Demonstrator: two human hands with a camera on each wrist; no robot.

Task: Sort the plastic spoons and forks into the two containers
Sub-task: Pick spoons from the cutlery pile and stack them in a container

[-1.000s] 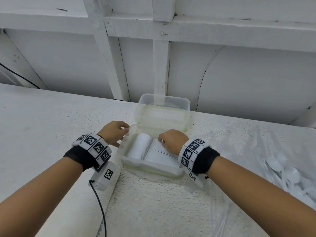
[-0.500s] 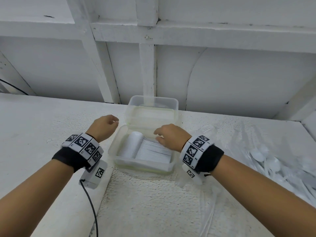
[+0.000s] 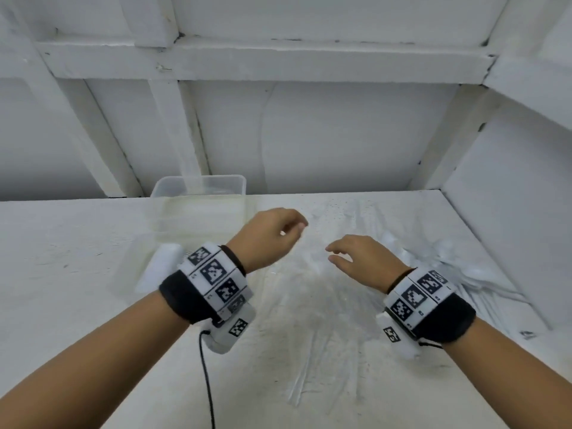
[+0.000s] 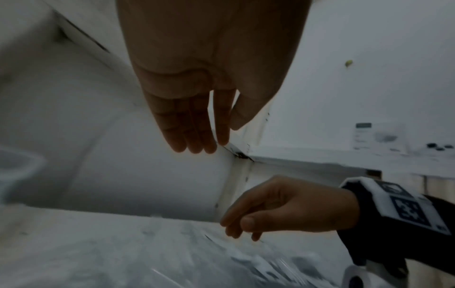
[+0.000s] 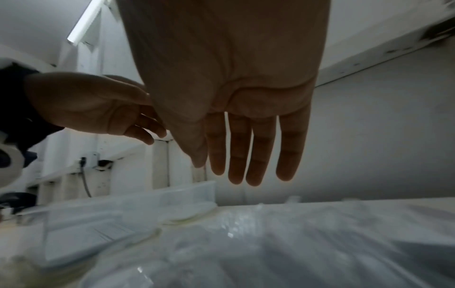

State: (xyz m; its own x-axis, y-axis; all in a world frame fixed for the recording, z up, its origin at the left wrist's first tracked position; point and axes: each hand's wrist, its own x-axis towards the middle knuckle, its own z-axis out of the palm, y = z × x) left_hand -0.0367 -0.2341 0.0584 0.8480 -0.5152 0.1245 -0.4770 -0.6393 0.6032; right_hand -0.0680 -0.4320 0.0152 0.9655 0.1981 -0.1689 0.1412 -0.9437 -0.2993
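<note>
Two clear plastic containers stand at the left. The far container looks empty. The near container, also in the right wrist view, holds a row of white forks and is partly hidden by my left wrist. White plastic spoons lie in a heap on clear wrap at the right. My left hand hovers above the table to the right of the containers, fingers loosely curled and holding nothing. My right hand hovers beside it, nearer the spoons, with relaxed straight fingers and an empty palm.
Crinkled clear plastic wrap covers the white table under both hands. A white wall with beams rises behind, and a side wall closes off the right. A black cable hangs from my left wrist.
Both hands left the near container and moved right, over the plastic wrap. The right hand lifted off the forks. The head view swung right, so the containers now sit at the left.
</note>
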